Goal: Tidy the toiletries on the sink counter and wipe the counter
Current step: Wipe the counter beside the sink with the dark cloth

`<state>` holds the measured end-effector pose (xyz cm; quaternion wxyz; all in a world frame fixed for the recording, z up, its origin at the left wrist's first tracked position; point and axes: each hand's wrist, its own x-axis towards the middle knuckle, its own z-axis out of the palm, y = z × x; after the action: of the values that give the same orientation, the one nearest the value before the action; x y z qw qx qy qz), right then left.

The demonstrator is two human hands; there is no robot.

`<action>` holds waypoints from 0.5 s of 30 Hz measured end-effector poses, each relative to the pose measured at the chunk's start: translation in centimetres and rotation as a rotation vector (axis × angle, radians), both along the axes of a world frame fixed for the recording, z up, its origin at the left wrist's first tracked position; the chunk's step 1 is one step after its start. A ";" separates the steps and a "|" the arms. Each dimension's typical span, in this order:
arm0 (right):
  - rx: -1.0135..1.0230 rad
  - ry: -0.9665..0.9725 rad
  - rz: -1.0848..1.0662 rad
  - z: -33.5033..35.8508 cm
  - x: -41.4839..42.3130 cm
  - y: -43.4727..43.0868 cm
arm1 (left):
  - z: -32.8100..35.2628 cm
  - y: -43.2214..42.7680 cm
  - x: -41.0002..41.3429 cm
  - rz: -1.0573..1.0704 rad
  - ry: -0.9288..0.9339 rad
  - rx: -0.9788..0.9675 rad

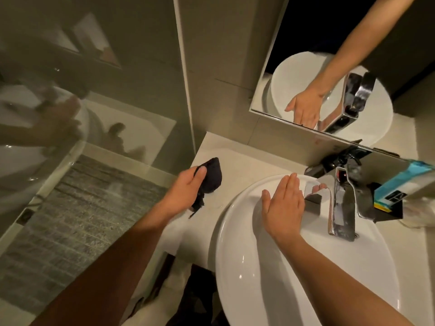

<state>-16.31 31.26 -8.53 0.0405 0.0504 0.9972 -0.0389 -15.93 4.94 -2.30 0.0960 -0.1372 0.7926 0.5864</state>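
Now left hand [186,188] clutches cloth [210,178]; right hand [282,205] flat.

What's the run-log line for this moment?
left hand: grips dark cloth over counter | right hand: open, flat on basin rim | wiping underway

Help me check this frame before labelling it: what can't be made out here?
- Head view: the box right of the faucet has blurred, unreadable print and is cut by the right edge.
- What the dark cloth in the left hand really is: bunched up.
- The sink drain: hidden by the faucet.
- Anything under the flat right hand.
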 end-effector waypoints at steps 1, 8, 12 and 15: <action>0.008 -0.008 -0.004 0.0 -0.1 0.0 | 0.3 0.5 -2.5 -0.044 0.035 -0.064; 0.050 -0.005 -0.018 -0.4 -0.3 0.0 | -1.7 4.4 -16.0 -0.601 0.127 -0.439; 0.023 0.013 -0.027 -0.8 -0.4 0.1 | -7.7 5.2 -16.8 -0.894 0.125 -0.587; -0.005 0.021 -0.035 -1.0 -0.5 0.0 | -9.6 4.9 -16.6 -0.897 0.173 -0.561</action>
<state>-16.78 31.23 -9.53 0.0297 0.0675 0.9964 -0.0427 -32.57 9.87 -11.89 0.2314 0.2434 0.9046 0.2625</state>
